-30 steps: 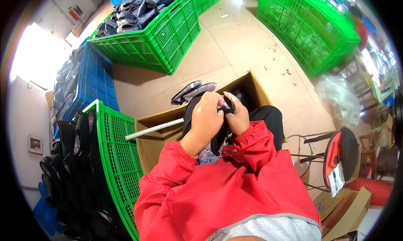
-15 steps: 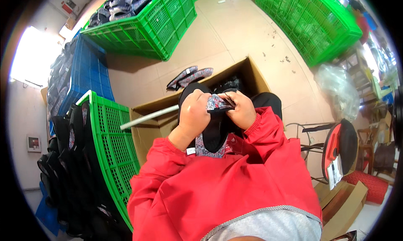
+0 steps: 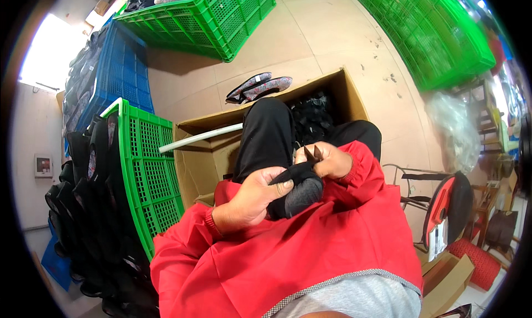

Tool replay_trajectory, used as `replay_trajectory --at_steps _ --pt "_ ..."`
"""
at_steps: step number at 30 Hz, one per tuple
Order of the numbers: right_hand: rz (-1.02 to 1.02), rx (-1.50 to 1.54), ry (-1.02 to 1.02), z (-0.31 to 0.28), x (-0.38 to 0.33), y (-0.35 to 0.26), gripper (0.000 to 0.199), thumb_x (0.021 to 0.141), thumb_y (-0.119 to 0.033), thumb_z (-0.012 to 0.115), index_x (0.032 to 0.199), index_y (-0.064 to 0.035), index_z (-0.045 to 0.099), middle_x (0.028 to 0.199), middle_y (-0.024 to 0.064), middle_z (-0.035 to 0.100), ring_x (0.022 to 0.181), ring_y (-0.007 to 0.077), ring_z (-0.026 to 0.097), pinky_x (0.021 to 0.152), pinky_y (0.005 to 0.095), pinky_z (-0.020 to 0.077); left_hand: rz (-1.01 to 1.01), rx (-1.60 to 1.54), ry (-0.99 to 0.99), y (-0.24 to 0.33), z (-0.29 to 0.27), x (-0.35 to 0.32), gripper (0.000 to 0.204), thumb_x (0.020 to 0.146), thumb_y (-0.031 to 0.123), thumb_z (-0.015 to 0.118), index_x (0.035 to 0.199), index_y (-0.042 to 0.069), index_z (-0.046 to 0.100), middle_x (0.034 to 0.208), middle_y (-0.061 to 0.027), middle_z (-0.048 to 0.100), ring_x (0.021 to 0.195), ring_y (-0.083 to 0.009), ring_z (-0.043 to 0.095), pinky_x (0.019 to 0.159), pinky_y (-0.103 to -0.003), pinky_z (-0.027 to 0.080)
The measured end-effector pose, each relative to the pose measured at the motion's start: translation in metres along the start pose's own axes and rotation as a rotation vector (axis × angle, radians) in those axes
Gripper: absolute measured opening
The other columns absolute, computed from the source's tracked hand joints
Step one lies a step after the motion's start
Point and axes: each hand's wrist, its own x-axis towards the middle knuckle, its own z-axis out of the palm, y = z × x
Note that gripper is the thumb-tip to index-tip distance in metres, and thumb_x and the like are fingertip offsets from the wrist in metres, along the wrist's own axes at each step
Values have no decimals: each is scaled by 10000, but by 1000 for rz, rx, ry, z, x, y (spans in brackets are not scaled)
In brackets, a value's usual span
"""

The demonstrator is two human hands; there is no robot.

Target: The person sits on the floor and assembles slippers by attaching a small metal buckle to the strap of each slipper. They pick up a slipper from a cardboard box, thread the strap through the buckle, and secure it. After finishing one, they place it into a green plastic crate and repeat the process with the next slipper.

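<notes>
My left hand (image 3: 256, 195) is closed round the side of a black cloth shoe (image 3: 302, 195), thumb on top. The shoe lies over my lap, its rounded, greyish-black end toward me. At the shoe's far edge is my right hand (image 3: 332, 161), its fingers closed round small thread snips (image 3: 312, 153) with two dark pointed blades sticking up. The shoe's flowered lining is out of sight. Beyond my knees, a pair of shoes with flowered insides (image 3: 260, 87) rests by the cardboard box's far side.
An open cardboard box (image 3: 194, 176) holding black scraps (image 3: 313, 115) stands around my legs, a pale rod (image 3: 202, 138) across it. At left, a green crate (image 3: 147, 168) is beside stacked black shoes (image 3: 91, 207). More crates (image 3: 244, 18) stand farther off. A round-seated chair (image 3: 454, 207) is at right.
The shoe has been turned so its black outside shows instead of the flowered lining. Both hands have come lower, nearer my body. The snips' blades now stand clear in my right hand.
</notes>
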Motion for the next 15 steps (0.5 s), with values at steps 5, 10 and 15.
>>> replay_trajectory --at_steps 5,10,15 --pt "-32 63 91 -13 8 24 334 724 -18 671 1033 -51 549 936 -16 571 779 61 515 669 216 407 -84 -259 -193 3 -5 0 434 947 255 679 1255 -29 566 1206 -116 659 1073 -207 649 956 -338 516" --pt "-216 106 38 -9 22 37 405 812 -138 802 1127 -49 565 932 -10 578 841 98 564 852 254 450 -70 -322 -182 1 -22 7 386 998 279 602 1246 -15 564 1178 -102 662 1052 -200 652 950 -345 521" --pt "-100 99 342 -16 23 51 499 906 -341 716 1244 -10 557 643 -62 461 493 33 362 851 283 476 222 -570 -44 23 -47 -3 534 1003 450 514 1352 46 531 1314 -137 610 1209 -298 589 1057 -479 456"
